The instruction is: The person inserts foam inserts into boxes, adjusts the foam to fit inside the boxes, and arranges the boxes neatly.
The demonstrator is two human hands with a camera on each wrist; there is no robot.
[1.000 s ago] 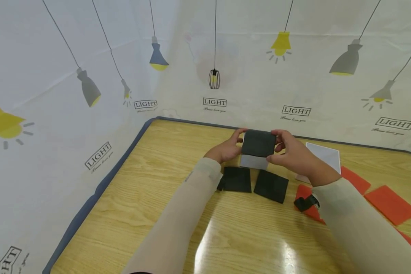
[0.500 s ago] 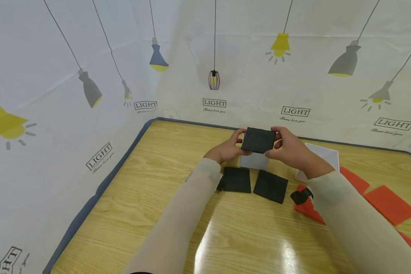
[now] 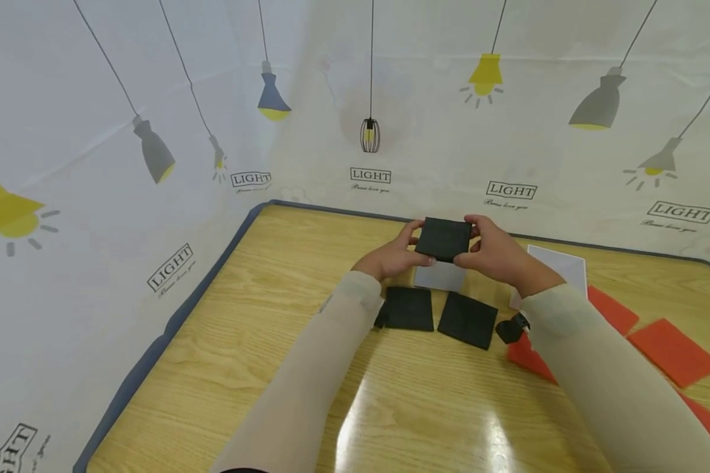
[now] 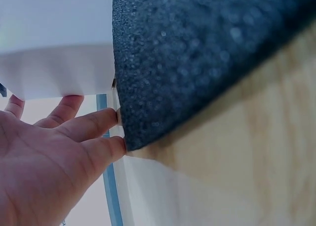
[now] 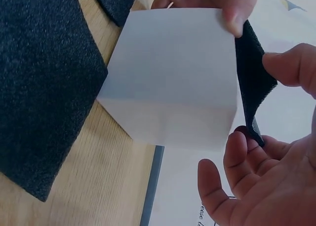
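A white box stands upright on the table with a black grainy square sheet over its top. My left hand grips the box at its left side; its thumb lies at the box corner beside the sheet. At the opposite end, my right hand pinches the edge of the sheet, which bends away from the box in the right wrist view. Two more black squares, one on the left and one on the right, lie flat in front of the box.
Behind my right forearm stands a second white box. Several orange-red squares lie on the right of the wooden table. A white printed backdrop hangs along its far and left edges.
The black sheet has moved slightly up and away at the box top, and its front edge now sits farther back. My right hand has shifted slightly left and away with it.
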